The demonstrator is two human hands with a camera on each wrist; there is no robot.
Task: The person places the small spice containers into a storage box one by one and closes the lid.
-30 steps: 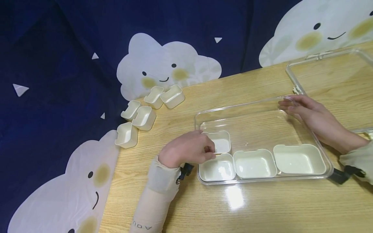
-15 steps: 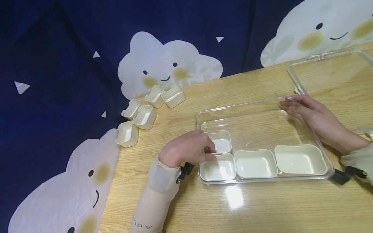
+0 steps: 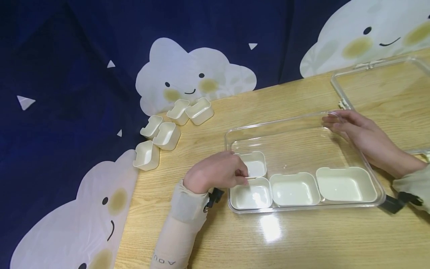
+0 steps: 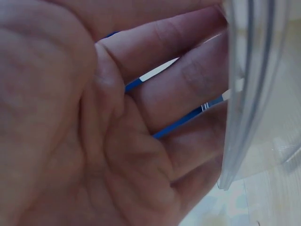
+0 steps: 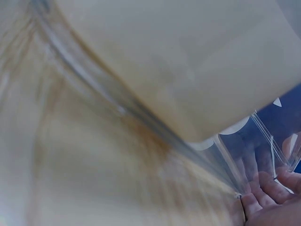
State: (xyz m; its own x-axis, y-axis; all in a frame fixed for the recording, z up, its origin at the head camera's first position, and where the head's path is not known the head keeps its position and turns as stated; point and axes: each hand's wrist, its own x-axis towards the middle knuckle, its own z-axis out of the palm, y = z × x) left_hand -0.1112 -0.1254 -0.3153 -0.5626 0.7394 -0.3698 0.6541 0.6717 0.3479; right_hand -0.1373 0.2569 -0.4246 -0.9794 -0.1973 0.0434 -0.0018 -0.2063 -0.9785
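A clear plastic box point(image 3: 285, 121) lies on the table with cream bins in it. My left hand point(image 3: 218, 170) reaches over its left wall, fingers curled at the small back-left bin point(image 3: 256, 164) and gripping it. My thumb lies over the edge of the front-left bin point(image 3: 250, 194). In the left wrist view the fingers point(image 4: 183, 84) pass behind the box's clear rim, so their tips are hidden. My right hand point(image 3: 359, 130) holds the box at its far right corner. A middle bin point(image 3: 295, 190) and a wider bin point(image 3: 347, 185) complete the front row.
Several loose cream bins point(image 3: 167, 136) stand at the table's left and back edge, beside the dark blue cloud-print cloth point(image 3: 208, 22). A clear lid-like frame point(image 3: 340, 89) with latches lies behind the right hand. Light glares on the wooden table point(image 3: 302, 239) in front.
Both hands and the bins keep their places. Only a very slight shift of the head view shows.
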